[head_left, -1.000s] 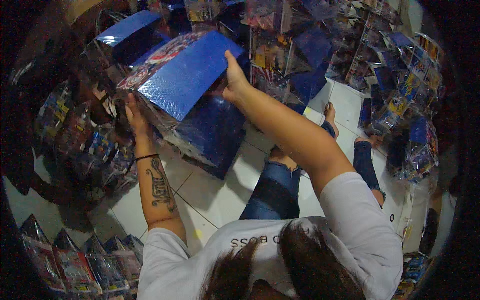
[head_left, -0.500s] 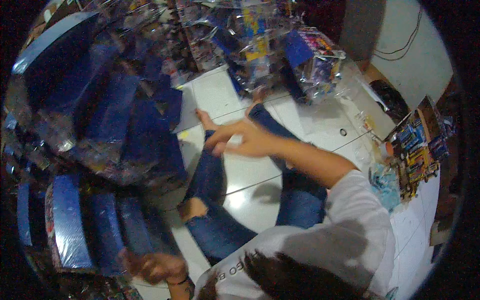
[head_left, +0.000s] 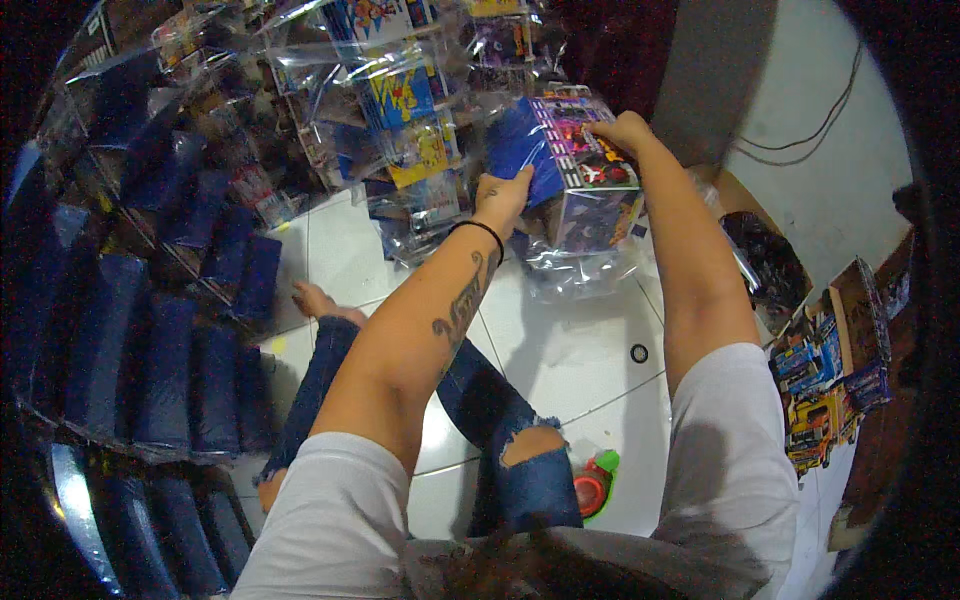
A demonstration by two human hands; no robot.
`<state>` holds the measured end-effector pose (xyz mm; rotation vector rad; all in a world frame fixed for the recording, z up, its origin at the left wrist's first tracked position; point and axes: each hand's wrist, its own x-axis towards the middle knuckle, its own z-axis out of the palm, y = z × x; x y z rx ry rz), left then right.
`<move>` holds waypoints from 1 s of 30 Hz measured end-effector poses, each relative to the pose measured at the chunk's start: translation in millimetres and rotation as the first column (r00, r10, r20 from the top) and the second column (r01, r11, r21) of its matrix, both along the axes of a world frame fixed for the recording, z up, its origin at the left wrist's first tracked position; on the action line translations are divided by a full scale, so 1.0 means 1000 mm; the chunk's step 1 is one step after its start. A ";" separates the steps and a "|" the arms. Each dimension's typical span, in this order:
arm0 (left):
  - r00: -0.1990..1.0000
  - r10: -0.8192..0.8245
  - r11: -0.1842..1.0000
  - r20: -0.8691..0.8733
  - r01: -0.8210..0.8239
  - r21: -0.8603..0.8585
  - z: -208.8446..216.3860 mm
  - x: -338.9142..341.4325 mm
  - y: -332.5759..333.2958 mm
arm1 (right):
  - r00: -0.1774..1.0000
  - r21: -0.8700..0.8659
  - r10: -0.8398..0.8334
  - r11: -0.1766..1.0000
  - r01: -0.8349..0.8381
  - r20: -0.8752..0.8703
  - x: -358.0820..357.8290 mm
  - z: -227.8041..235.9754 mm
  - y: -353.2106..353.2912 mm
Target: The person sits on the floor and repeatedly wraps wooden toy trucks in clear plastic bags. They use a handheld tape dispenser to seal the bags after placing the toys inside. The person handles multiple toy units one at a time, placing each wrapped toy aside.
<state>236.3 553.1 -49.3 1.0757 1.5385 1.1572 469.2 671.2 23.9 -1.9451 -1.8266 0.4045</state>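
Observation:
Both arms reach forward to a colorful printed box (head_left: 588,140) with a blue side (head_left: 525,150). Clear plastic (head_left: 580,270) bunches around its lower part. My left hand (head_left: 505,197) grips the near edge of the blue side, thumb uppermost and its other fingers hidden. At the far right edge, my right hand (head_left: 625,132) is closed on the printed part, with some fingertips out of sight. Just left of the box stands a plastic-wrapped stack of yellow and blue printed packages (head_left: 415,150).
Rows of dark blue boxes (head_left: 165,370) line the left. A black ring (head_left: 639,353) and a red and green round item (head_left: 592,490) lie on the white tiles. Toy-like yellow and blue packs (head_left: 815,420) sit at right, near a black bag (head_left: 765,265).
My left hand has gone from the blue boxes at lower left to the printed box. My right hand has moved forward and right onto it. The view has shifted right.

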 end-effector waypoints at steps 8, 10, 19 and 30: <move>0.876 -0.155 0.988 0.458 0.131 0.084 -0.020 0.042 -0.221 | 0.897 0.261 0.290 0.943 -0.207 -0.333 0.004 0.038 -0.206; 0.846 -0.115 0.973 0.521 0.201 -0.113 -0.033 0.028 -0.286 | 0.898 0.401 0.402 0.863 -0.307 -0.177 -0.013 0.050 -0.288; 0.781 -0.299 0.856 0.548 0.473 -0.206 -0.077 -0.114 -0.505 | 0.323 0.450 0.919 0.196 -0.871 0.226 -0.185 0.001 -0.523; 0.462 0.874 0.210 -0.151 -0.079 0.975 0.062 -0.259 -0.606 | 0.162 0.219 0.879 0.068 -0.973 0.449 -0.226 -0.002 -0.561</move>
